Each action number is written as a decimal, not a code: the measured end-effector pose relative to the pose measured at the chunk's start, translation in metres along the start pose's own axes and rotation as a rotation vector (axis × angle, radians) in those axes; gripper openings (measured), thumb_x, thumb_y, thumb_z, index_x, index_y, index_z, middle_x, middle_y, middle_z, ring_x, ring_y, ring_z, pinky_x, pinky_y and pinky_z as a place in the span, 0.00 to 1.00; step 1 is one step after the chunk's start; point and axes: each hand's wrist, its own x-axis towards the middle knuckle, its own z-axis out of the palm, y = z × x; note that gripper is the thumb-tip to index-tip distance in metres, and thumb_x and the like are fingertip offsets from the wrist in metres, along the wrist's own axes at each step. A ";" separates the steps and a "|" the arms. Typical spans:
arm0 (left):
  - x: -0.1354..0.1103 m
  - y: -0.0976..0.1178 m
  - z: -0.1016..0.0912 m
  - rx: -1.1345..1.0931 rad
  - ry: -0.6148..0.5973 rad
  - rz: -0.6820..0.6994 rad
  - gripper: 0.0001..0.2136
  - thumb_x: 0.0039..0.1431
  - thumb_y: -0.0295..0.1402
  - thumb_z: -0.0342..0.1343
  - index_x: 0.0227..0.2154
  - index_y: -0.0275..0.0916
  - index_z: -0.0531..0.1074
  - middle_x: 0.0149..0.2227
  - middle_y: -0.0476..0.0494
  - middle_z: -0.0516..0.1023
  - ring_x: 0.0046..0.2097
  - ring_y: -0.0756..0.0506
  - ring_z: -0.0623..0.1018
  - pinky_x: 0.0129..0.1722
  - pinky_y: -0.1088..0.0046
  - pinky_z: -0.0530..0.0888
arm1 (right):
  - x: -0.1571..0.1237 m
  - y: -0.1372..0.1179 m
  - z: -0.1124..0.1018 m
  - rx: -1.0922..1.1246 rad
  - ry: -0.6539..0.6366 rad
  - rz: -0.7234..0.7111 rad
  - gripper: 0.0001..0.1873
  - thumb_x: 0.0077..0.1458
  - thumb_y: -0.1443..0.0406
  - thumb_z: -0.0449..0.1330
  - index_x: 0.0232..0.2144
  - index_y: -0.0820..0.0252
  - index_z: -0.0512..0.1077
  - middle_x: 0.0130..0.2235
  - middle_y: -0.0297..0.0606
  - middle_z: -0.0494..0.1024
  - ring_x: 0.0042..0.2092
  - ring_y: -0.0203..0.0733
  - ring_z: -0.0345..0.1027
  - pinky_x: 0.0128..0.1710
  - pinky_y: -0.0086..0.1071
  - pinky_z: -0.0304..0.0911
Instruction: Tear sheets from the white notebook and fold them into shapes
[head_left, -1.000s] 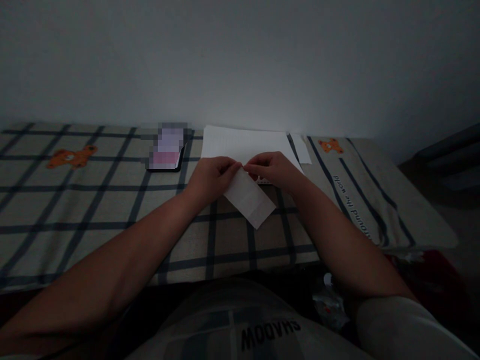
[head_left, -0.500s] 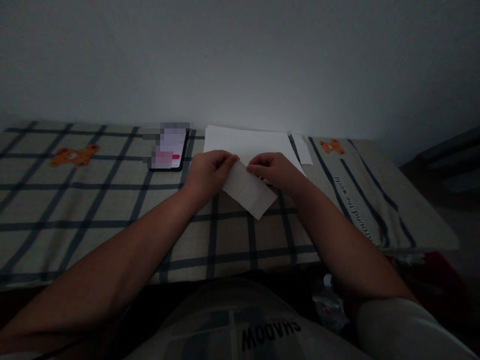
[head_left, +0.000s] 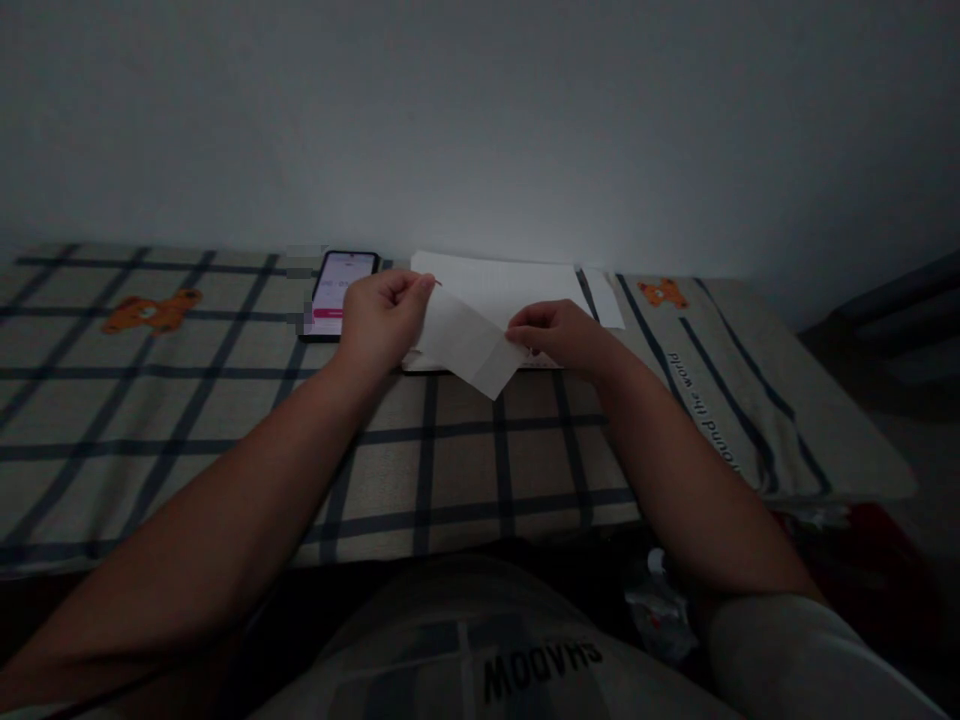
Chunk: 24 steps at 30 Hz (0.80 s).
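Note:
Between my hands hangs a small pale sheet of paper [head_left: 466, 345], tilted with one corner pointing toward me. My left hand [head_left: 385, 315] pinches its upper left corner between thumb and forefinger. At the right, my right hand [head_left: 561, 335] pinches the sheet's right edge. Behind and below lies a white lined notepad [head_left: 502, 280], partly covered by the sheet and my hands. A smartphone [head_left: 349, 275] with a lit screen lies just behind my left hand, which hides its lower right part.
A checked cloth [head_left: 480, 470] with printed bears covers the table. Right of the notepad lies a narrow white paper strip [head_left: 606, 298]. A plain wall [head_left: 480, 120] stands directly behind. Below the table edge at right is a clear plastic bottle or bag [head_left: 660, 610].
My left hand has moved left and away from me, drawing the sheet's left corner with it. The sheet now lies farther up over the notepad. My right hand has barely moved.

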 end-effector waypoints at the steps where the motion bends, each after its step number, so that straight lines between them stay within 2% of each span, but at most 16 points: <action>1: 0.002 -0.003 0.000 -0.010 0.010 -0.003 0.11 0.58 0.40 0.57 0.28 0.39 0.78 0.26 0.46 0.78 0.30 0.47 0.74 0.26 0.73 0.67 | 0.000 0.000 -0.002 0.002 -0.006 0.007 0.09 0.49 0.60 0.64 0.27 0.61 0.76 0.26 0.35 0.75 0.29 0.36 0.65 0.31 0.31 0.60; 5: 0.006 -0.011 0.001 -0.035 0.030 0.004 0.11 0.58 0.41 0.57 0.30 0.38 0.78 0.28 0.46 0.78 0.31 0.47 0.74 0.27 0.74 0.68 | -0.002 -0.003 -0.010 -0.012 -0.038 0.050 0.06 0.49 0.63 0.63 0.26 0.61 0.76 0.24 0.35 0.75 0.27 0.35 0.66 0.31 0.32 0.60; 11: 0.006 -0.012 0.001 -0.048 0.030 -0.026 0.10 0.58 0.40 0.57 0.28 0.38 0.77 0.27 0.46 0.78 0.30 0.48 0.73 0.26 0.74 0.67 | -0.006 -0.009 -0.019 -0.068 -0.057 0.119 0.05 0.51 0.66 0.62 0.24 0.60 0.74 0.23 0.35 0.74 0.27 0.36 0.65 0.30 0.32 0.58; 16: 0.006 -0.011 0.000 -0.060 0.054 -0.052 0.11 0.58 0.40 0.57 0.29 0.39 0.77 0.28 0.47 0.78 0.31 0.48 0.74 0.27 0.75 0.68 | -0.003 -0.006 -0.025 -0.127 0.077 0.193 0.06 0.49 0.68 0.61 0.21 0.60 0.72 0.21 0.33 0.71 0.24 0.34 0.60 0.26 0.32 0.54; 18: 0.002 -0.007 0.002 -0.086 0.031 -0.074 0.11 0.58 0.40 0.56 0.30 0.38 0.77 0.28 0.46 0.78 0.32 0.47 0.74 0.27 0.75 0.69 | 0.001 -0.003 -0.026 -0.095 0.155 0.146 0.06 0.49 0.67 0.61 0.22 0.60 0.72 0.21 0.33 0.71 0.24 0.34 0.60 0.26 0.31 0.54; 20: -0.004 -0.001 0.005 -0.146 -0.028 -0.103 0.12 0.58 0.41 0.56 0.30 0.38 0.77 0.28 0.46 0.78 0.31 0.47 0.74 0.27 0.74 0.70 | 0.003 -0.003 -0.023 -0.027 0.201 0.042 0.05 0.50 0.65 0.62 0.24 0.60 0.73 0.23 0.33 0.72 0.25 0.33 0.60 0.27 0.31 0.56; 24: -0.019 0.009 0.014 -0.239 -0.233 -0.176 0.14 0.58 0.44 0.57 0.31 0.37 0.78 0.27 0.45 0.78 0.29 0.47 0.74 0.26 0.74 0.69 | 0.005 -0.004 -0.006 0.073 0.179 -0.132 0.09 0.52 0.59 0.64 0.28 0.60 0.75 0.27 0.33 0.74 0.28 0.33 0.62 0.30 0.31 0.59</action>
